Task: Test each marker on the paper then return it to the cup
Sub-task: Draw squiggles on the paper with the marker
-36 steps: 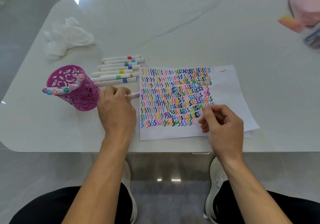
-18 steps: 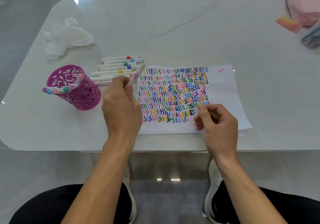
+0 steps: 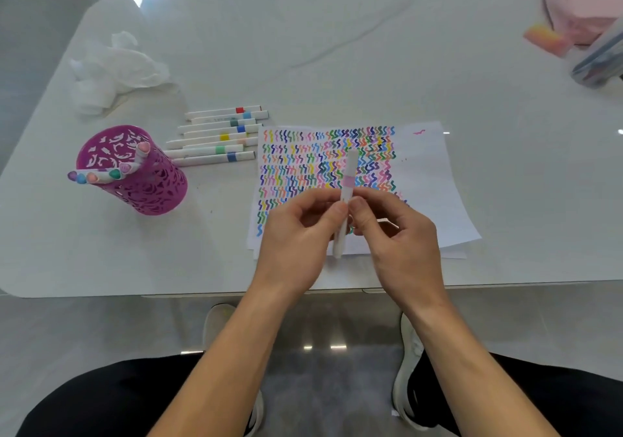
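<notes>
A white marker with a pink band (image 3: 347,180) stands nearly upright above the paper (image 3: 424,173), which is covered with rows of coloured squiggles. My left hand (image 3: 296,234) pinches the marker's barrel from the left and my right hand (image 3: 397,237) pinches it from the right, both just below the pink band. A magenta cut-out cup (image 3: 141,173) stands at the left and holds several markers that lean out to the left. Several capped markers (image 3: 219,136) lie in a row between the cup and the paper.
Crumpled white tissue (image 3: 111,69) lies at the back left of the white table (image 3: 337,48). A pink cloth thing (image 3: 586,1), an orange-pink block (image 3: 546,40) and a clear pouch (image 3: 600,62) sit at the far right corner. The table's front edge runs just below my wrists.
My left hand lifted the pink-banded marker off the table and carried it right, over the paper. My right hand left the sheet and took hold of the marker too.
</notes>
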